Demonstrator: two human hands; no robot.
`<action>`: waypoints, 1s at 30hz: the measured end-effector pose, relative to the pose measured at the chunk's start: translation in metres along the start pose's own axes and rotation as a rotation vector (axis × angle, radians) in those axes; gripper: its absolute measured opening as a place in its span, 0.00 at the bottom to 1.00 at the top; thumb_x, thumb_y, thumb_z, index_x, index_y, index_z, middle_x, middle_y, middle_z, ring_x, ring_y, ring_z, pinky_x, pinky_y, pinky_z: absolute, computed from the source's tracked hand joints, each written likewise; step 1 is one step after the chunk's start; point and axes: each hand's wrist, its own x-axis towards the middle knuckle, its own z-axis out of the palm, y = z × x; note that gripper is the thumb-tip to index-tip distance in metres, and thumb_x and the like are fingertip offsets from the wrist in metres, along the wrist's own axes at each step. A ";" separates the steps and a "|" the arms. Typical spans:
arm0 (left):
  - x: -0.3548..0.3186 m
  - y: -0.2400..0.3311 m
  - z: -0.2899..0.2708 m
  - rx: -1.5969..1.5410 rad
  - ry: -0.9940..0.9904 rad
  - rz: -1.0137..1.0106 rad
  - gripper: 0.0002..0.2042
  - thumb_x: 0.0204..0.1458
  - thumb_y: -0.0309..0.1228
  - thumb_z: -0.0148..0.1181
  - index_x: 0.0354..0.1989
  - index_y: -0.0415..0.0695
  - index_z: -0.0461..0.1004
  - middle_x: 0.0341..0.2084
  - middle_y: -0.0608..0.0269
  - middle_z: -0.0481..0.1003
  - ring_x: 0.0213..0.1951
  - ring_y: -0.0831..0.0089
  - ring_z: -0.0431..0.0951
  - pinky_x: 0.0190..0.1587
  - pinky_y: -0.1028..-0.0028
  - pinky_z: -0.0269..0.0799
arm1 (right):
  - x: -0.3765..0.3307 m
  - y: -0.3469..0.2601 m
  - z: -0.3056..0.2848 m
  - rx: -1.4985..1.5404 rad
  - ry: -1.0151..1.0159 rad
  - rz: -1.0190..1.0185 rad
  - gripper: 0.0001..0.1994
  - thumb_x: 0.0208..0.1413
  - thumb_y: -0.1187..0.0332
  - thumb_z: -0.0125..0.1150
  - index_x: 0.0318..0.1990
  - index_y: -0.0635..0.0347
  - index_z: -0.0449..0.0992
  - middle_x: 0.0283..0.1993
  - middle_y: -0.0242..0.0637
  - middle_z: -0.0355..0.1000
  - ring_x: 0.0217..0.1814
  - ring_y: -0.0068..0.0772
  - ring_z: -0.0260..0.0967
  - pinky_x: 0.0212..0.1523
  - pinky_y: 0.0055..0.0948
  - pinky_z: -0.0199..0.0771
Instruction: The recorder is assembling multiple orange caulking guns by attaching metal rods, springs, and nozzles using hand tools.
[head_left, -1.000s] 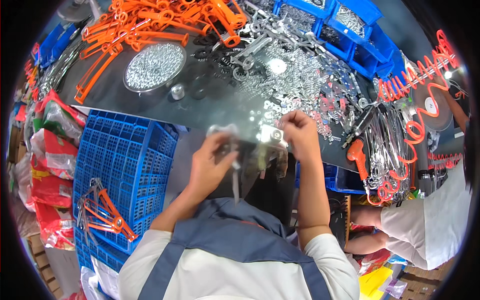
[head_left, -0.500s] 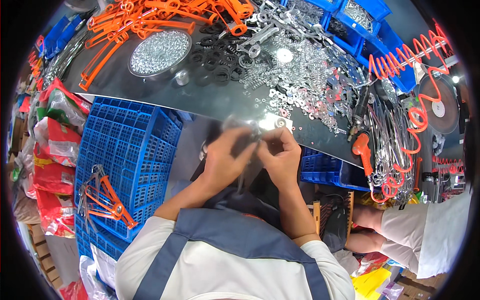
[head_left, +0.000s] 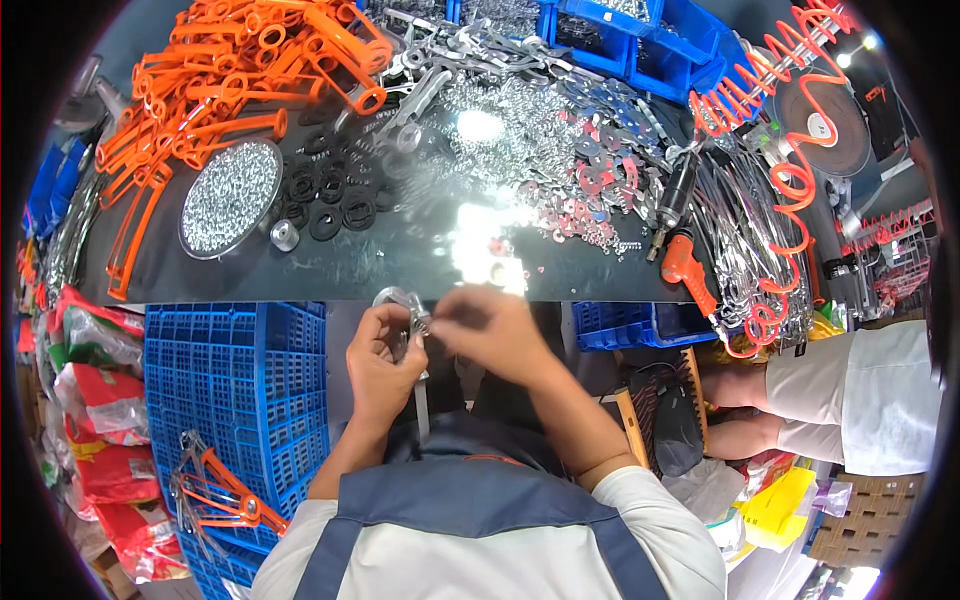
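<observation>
My left hand (head_left: 385, 362) is closed around a grey metal part with a curved, hook-like head (head_left: 400, 298) and a flat bar that hangs below the fingers. Close against that head, my right hand (head_left: 497, 332) has its fingertips bunched together, slightly smeared by motion. Whatever small thing they may pinch is hidden. Both hands are just off the near edge of the dark workbench (head_left: 365, 268). Beyond them lie a heap of small springs (head_left: 500, 120), scattered washers (head_left: 560, 212), black rings (head_left: 328, 190) and a small metal cylinder (head_left: 284, 235).
Orange frames (head_left: 235, 75) pile up at the back left, beside a bowl of small shiny parts (head_left: 231, 199). An orange-handled power driver (head_left: 684, 262) with a coiled hose (head_left: 793, 190) lies right. Blue crates (head_left: 235, 385) stand at left. Another person's legs (head_left: 740, 420) show at right.
The view has shifted, bringing more of the bench into sight. My hands have drawn lower, and the metal part, blurred before, now shows upright in my left hand with the right fingers at its head.
</observation>
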 end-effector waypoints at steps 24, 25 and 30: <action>-0.016 0.017 -0.005 -0.454 -0.052 -0.224 0.12 0.51 0.26 0.54 0.42 0.33 0.67 0.35 0.52 0.75 0.36 0.71 0.76 0.41 0.74 0.73 | 0.083 0.036 -0.152 -0.895 0.538 -0.439 0.03 0.53 0.75 0.53 0.32 0.65 0.72 0.31 0.39 0.69 0.30 0.34 0.71 0.29 0.32 0.72; -0.016 0.019 -0.003 -0.462 -0.053 -0.220 0.12 0.51 0.25 0.54 0.43 0.33 0.68 0.35 0.52 0.75 0.35 0.71 0.76 0.40 0.75 0.73 | 0.068 0.026 -0.141 -0.514 0.560 -0.287 0.03 0.55 0.76 0.52 0.32 0.66 0.70 0.28 0.39 0.70 0.25 0.28 0.71 0.24 0.27 0.71; -0.014 0.007 0.011 -0.528 0.002 -0.182 0.10 0.50 0.23 0.55 0.40 0.33 0.72 0.35 0.53 0.75 0.37 0.67 0.76 0.41 0.71 0.73 | -0.027 -0.026 -0.059 -0.008 0.226 -0.080 0.03 0.51 0.77 0.58 0.34 0.66 0.74 0.25 0.35 0.70 0.23 0.20 0.68 0.23 0.22 0.67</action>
